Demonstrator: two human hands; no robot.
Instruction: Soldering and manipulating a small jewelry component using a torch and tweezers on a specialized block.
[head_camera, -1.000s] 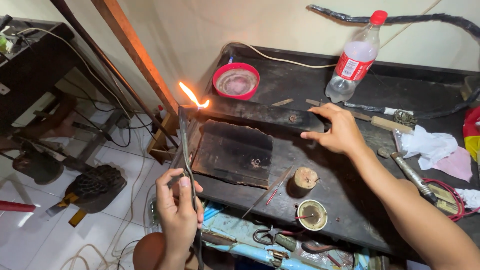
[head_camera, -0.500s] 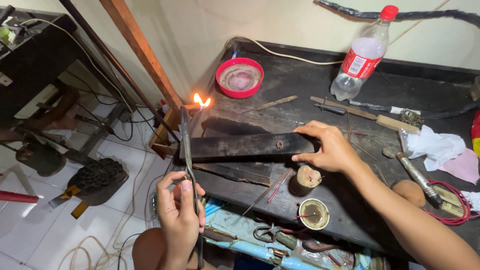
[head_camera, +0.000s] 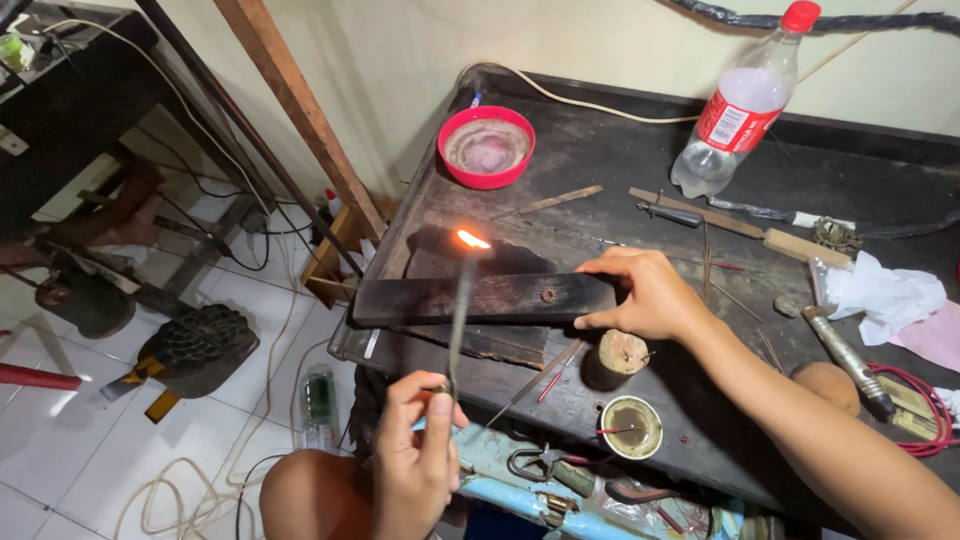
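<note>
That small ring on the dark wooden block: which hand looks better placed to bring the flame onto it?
Probably the left hand: it holds the torch, its flame just left of the ring. The right hand grips the block.

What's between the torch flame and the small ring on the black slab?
In the head view only bare charred slab lies between the flame and the ring. The right hand grips the slab's far end; the left hand holds the torch.

One plastic bottle (head_camera: 742, 105), one red bowl (head_camera: 487, 147), two hands (head_camera: 645, 293).
</note>
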